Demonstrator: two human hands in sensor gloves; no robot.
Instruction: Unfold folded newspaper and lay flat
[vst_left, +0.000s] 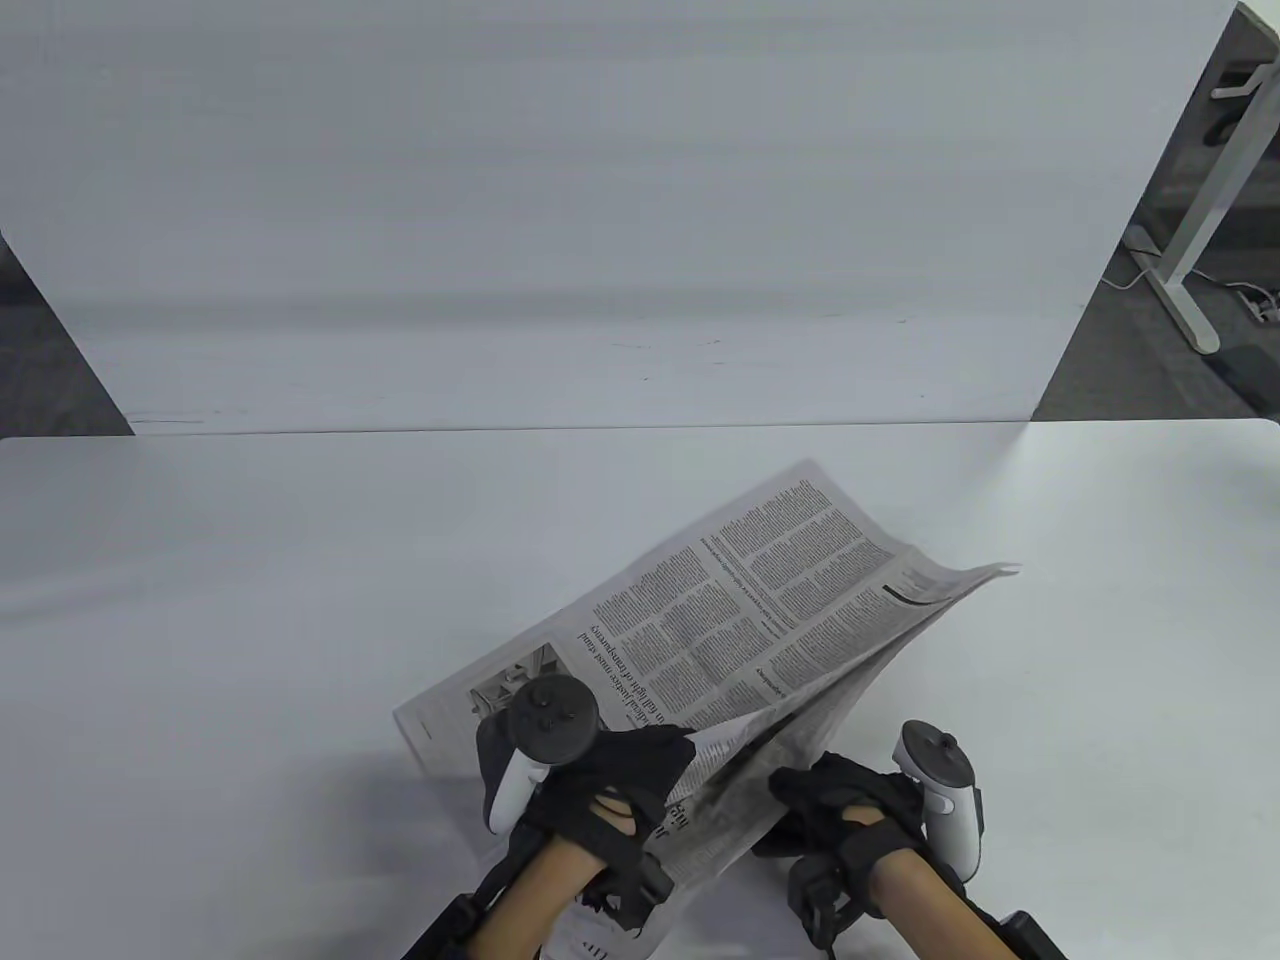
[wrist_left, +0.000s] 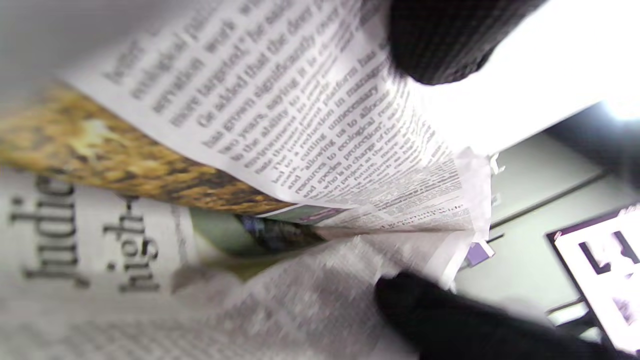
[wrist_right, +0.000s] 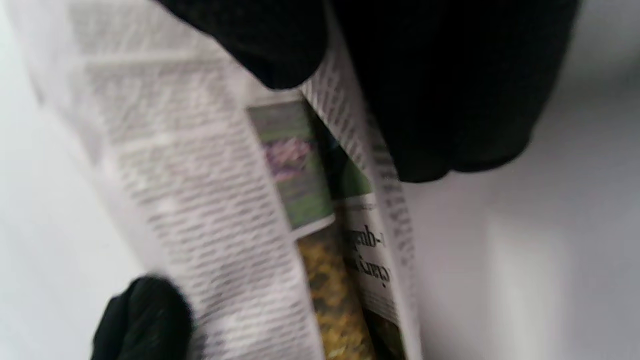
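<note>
Plain white tabletop (vst_left: 250, 600) with a big white foam board (vst_left: 600, 200) propped behind it, bit of grey office floor at the upper right of the frame; the grey printed folded newspaper (vst_left: 720, 620) sits lower centre, running up toward the right, its far end resting on the table and its near end lifted and parted like a tent.

Black-gloved left hand (vst_left: 610, 790) holds the upper leaf near the bottom edge of the frame; left wrist view shows a fingertip (wrist_left: 435, 40) on the printed page and another dark fingertip below the sheet edge, so it looks like a pinch on a thin layer; black-gloved right hand (vst_left: 850, 810) grips the other leaf just right of it, fingers closed around the paper edge in the right wrist view.

What could go wrong, I reckon: newsprint is thin and floppy; pulling the two leaves apart too fast could tear it at the crease; each hand may have pinched an uneven number of sheets, so inner pages could slip out or bunch up; the far end might drag and crumple instead of lying flat.
</note>
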